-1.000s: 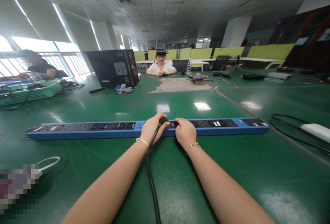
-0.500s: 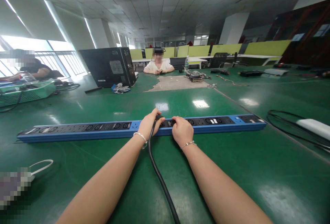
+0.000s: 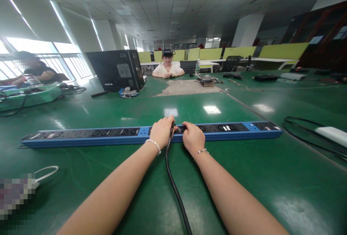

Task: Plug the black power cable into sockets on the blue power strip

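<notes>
A long blue power strip (image 3: 89, 141) with black socket panels lies across the green table. Over its middle, my left hand (image 3: 162, 132) is closed on the plug end of a thick black power cord (image 3: 173, 181). The plug (image 3: 174, 126) is mostly covered by my fingers, so how far it sits in a socket cannot be seen. From there the cord runs down toward the bottom edge of the view. Just to the right, my right hand (image 3: 193, 137) is closed around the near edge of the strip, its thumb side at the sockets.
A black computer case (image 3: 115, 70) and gloves (image 3: 128, 92) stand at the back left, beside a green basket (image 3: 43, 96). One person (image 3: 168, 69) sits opposite, another (image 3: 38, 69) at far left. Black cables and a white block (image 3: 332, 135) lie at right.
My left hand has shifted right with the plug and cord, closer to my right hand, and its fingers now cover the plug from above. My right hand stays at the strip.
</notes>
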The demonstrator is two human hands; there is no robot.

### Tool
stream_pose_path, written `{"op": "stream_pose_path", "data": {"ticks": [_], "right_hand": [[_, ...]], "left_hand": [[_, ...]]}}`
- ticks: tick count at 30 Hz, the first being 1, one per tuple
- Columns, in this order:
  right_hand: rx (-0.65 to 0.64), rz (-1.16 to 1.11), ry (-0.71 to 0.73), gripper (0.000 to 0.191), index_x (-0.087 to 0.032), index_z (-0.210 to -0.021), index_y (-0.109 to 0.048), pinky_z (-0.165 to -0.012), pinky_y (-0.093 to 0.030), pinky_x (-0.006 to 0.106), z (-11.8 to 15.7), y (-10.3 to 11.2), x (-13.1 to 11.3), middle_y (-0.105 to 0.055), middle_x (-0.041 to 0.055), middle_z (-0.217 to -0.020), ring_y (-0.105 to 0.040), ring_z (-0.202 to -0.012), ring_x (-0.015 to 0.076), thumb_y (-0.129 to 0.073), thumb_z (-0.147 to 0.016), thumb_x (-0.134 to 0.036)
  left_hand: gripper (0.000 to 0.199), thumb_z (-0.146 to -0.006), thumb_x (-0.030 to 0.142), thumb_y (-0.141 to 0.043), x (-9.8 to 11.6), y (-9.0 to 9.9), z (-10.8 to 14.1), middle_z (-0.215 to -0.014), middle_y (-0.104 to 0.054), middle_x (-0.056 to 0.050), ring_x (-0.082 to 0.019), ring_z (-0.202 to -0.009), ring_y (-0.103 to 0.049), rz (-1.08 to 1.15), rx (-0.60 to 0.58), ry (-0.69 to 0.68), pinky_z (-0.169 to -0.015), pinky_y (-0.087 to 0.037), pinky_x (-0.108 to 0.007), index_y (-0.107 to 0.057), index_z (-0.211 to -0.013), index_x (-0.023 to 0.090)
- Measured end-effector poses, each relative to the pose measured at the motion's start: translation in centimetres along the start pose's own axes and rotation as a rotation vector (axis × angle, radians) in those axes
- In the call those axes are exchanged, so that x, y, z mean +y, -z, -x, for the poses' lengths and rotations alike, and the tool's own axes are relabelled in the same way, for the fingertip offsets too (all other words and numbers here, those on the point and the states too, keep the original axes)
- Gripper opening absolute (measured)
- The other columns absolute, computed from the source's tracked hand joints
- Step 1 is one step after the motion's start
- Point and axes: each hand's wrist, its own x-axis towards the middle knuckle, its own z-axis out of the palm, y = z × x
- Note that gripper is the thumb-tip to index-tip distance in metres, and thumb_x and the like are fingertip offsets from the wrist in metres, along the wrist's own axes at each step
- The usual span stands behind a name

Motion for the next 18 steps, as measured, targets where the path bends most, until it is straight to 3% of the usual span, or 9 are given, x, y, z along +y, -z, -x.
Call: {"op": "stream_pose_path", "data": {"ticks": [6,18], "right_hand": [[0.012,0.022,0.080,0.041,-0.014,-0.102,-0.067,-0.095,-0.043,0.031,0.0,-0.3,0.2,-0.068,0.0079,-0.105,-0.060,-0.100,0.0186,-0.038,-0.074,-0.005],[0.040,0.042,0.057,0.039,-0.014,-0.101,-0.067,-0.094,-0.044,0.033,0.1,-0.4,0.2,-0.069,0.0087,-0.102,-0.061,-0.100,0.0200,-0.040,-0.074,-0.008]], "left_hand": [[0.018,-0.087,0.033,-0.049,0.1,0.0,0.1,-0.096,-0.060,-0.006,-0.021,-0.089,-0.057,-0.024,-0.007,0.009,-0.075,-0.042,-0.032,-0.050,-0.102,0.023],[0.018,-0.090,0.036,-0.040,1.2,-0.1,1.1,-0.094,-0.058,-0.005,-0.021,-0.082,-0.056,-0.191,-0.010,-0.062,-0.068,-0.040,-0.033,-0.050,-0.099,0.024]]}}
